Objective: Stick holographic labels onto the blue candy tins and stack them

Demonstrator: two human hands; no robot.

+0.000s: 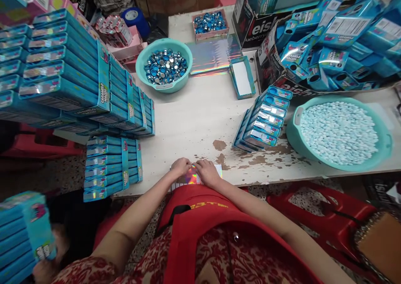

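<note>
Close to the table's front edge, my left hand [181,167] and my right hand [207,172] rest side by side over a shiny holographic sheet [192,176]. The fingers of my left hand are bent together at the sheet; whatever they pinch is too small to make out. My right hand lies beside it with bent fingers on the sheet, and its fingertips are hard to tell apart. White material [218,169] shows at the sheet's right side. Right of my hands stands a row of blue packs [261,121].
Blue pack stacks [69,75] fill the left. Behind are a bowl of metal caps [163,86], a pink tray [211,33] and an open blue box [242,78]. A bowl of white pieces [294,131] and a full carton [266,62] stand right. Another person's hand [46,269] holds packs at lower left.
</note>
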